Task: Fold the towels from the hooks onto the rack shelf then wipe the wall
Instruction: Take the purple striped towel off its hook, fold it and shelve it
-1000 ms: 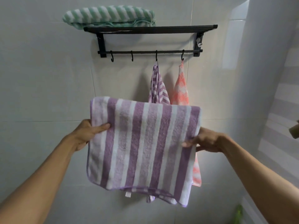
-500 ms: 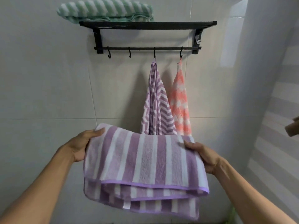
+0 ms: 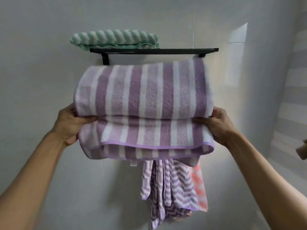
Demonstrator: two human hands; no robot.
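A folded purple-and-white striped towel is held up in front of the black wall rack, hiding its hook bar. My left hand grips the towel's left end and my right hand grips its right end. A folded green-and-white towel lies on the left part of the rack shelf. Below the held towel hang a purple zigzag towel and an orange-and-white towel; their tops and hooks are hidden.
Grey tiled wall lies behind the rack. A side wall with pale stripes meets it at the right. A small brown object sticks in at the right edge.
The striped towel went from hanging open, to folded over, to a thicker fold raised up to rack height. Both hands moved up with it, and the view tilted upward.
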